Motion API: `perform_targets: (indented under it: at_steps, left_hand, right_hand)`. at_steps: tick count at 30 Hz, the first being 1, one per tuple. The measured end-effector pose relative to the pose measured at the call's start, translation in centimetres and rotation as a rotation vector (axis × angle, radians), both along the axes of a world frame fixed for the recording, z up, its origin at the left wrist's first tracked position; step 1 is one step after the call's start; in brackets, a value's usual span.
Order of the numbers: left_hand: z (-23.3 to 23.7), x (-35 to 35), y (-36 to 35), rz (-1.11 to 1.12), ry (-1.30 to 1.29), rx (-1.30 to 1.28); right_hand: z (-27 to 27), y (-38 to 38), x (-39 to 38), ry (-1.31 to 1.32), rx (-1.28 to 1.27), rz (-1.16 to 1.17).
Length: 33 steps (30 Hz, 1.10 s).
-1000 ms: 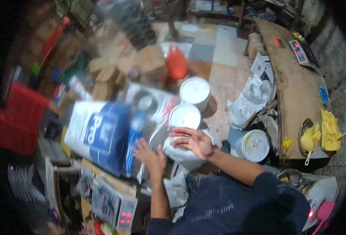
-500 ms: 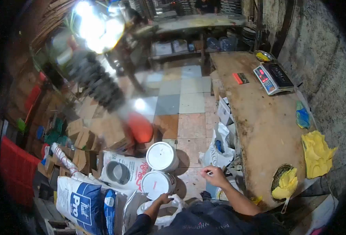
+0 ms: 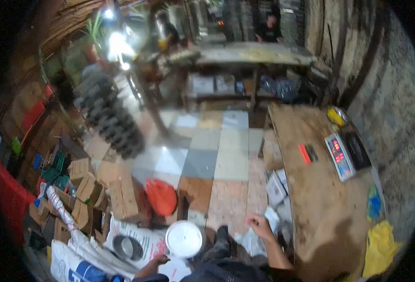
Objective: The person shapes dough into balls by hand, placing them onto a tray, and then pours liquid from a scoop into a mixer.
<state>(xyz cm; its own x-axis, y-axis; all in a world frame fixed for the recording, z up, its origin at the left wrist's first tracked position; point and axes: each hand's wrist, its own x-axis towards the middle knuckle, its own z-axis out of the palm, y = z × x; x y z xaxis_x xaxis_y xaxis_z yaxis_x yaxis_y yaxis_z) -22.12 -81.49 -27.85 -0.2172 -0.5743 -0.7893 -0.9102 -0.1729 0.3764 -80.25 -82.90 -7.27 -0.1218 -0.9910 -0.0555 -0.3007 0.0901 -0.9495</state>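
My left hand (image 3: 156,261) is low in the view beside the stacked white buckets, its fingers loosely stretched and holding nothing that shows. Just right of it stands a white lidded bucket (image 3: 184,238), with a second white lid (image 3: 175,269) partly hidden below it. My right hand (image 3: 262,227) hangs in front of me over a white plastic bag (image 3: 252,243), left of the wooden table (image 3: 318,207). Its fingers are loosely bent and apart, with nothing visible in them. A round grey tin (image 3: 126,249) rests on a printed white sack (image 3: 146,235).
A digital scale (image 3: 340,156), a red and black box (image 3: 307,153) and a yellow slab (image 3: 379,249) are on the table. Cardboard boxes (image 3: 125,192), a red bag (image 3: 161,196) and a tall dark stack (image 3: 108,113) stand left. Two people are by the far table (image 3: 259,53).
My view has tilted up and moved forward; my leg now shows on the floor. My left hand has left the white bag it was at. My right hand stays out in front.
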Motion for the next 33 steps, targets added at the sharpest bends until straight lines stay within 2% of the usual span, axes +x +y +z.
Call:
perform_targets:
  at_steps: [1,2,3,4,5,6,7,8,10,12,13,15,16,17,18,19,20,22,23,24,25,27,29,31,33]
  left_hand:
    - [0.4,-0.1,-3.8,-0.049,0.060,-0.061]
    - [0.9,-0.3,-7.6,-0.243,0.298,-0.238]
    - [0.9,-1.4,-10.2,-0.048,-0.094,-0.006]
    - [1.1,-1.9,-12.2,0.202,0.029,-0.139]
    - [2.1,-3.0,-16.2,-0.112,-0.038,-0.276]
    - [0.4,-3.1,-20.6,-0.350,0.154,-0.445]
    - [3.1,-5.3,-23.5,-0.102,0.034,-0.377]
    - [6.9,-7.8,-27.0,0.061,0.046,-0.242]
    - [7.3,-10.9,-33.8,0.113,0.055,-0.418]
    - [10.1,-14.6,-41.5,-0.189,0.135,-0.442]
    - [12.6,-16.9,-44.2,-0.179,0.135,-0.448]
    - [17.0,-20.8,-48.5,0.053,0.257,-0.322]
    - [15.4,-20.9,-51.2,0.068,0.259,-0.334]
    - [12.5,-20.9,-54.0,-0.095,0.198,-0.461]
    - [10.3,-20.9,-56.1,-0.257,0.134,-0.585]
    - [9.4,-21.2,-57.3,-0.235,0.138,-0.596]
    - [8.5,-21.3,-57.5,-0.343,0.077,-0.555]
    - [8.5,-21.9,-60.5,-0.530,-0.051,-0.508]
    - [8.8,-20.4,-60.6,-0.618,-0.134,-0.453]
    - [8.5,-19.4,-60.1,-0.506,-0.124,-0.399]
    - [7.7,-18.3,-59.9,-0.295,-0.073,-0.349]
    - [6.0,-16.0,-59.2,0.045,-0.005,-0.291]
    - [3.8,-12.8,-58.5,0.304,0.038,-0.293]
    - [2.2,-8.3,-58.8,0.538,0.066,-0.312]
    - [1.5,-2.9,-60.3,0.844,0.048,-0.113]
  right_hand:
    - [-0.5,-4.4,-0.8,0.073,0.112,-0.026]
    - [-0.7,-8.4,-1.4,0.078,0.107,-0.013]
    - [-1.5,-10.5,-1.4,-0.108,0.198,-0.031]
    - [-1.4,-12.5,-1.4,-0.292,0.279,-0.055]
    - [0.3,-14.4,-1.5,-0.290,0.290,-0.055]
    - [3.2,-16.4,-1.6,-0.355,0.167,-0.086]
    - [5.7,-18.3,-1.8,-0.418,0.040,-0.121]
    - [7.5,-20.2,-2.5,-0.417,0.050,-0.127]
    - [9.3,-23.8,-4.9,-0.243,-0.125,-0.183]
    - [7.5,-26.7,-8.1,-0.272,-0.100,-0.222]
    - [6.6,-28.1,-9.6,-0.305,-0.080,-0.260]
    - [5.2,-30.4,-12.8,-0.326,-0.013,-0.305]
    - [4.6,-31.8,-14.0,-0.345,0.058,-0.361]
    - [4.0,-33.5,-15.2,-0.340,0.051,-0.342]
    - [3.5,-35.3,-16.6,-0.417,0.092,-0.447]
    - [2.5,-37.2,-18.0,-0.492,0.132,-0.551]
    - [1.5,-38.4,-18.8,-0.480,0.136,-0.531]
    - [0.8,-44.8,-21.5,-0.512,0.138,-0.747]
    - [0.5,-47.9,-22.1,-0.515,0.152,-0.705]
    - [0.2,-50.8,-22.5,-0.621,0.112,-0.722]
    - [-0.1,-53.8,-22.4,-0.729,0.071,-0.739]
    - [2.5,-61.8,-19.9,-0.682,0.173,-0.681]
    - [3.9,-68.5,-17.3,-0.379,0.130,-0.398]
    - [4.7,-75.5,-14.5,-0.291,0.184,-0.142]
    - [6.2,-81.3,-9.9,-0.194,0.227,0.005]
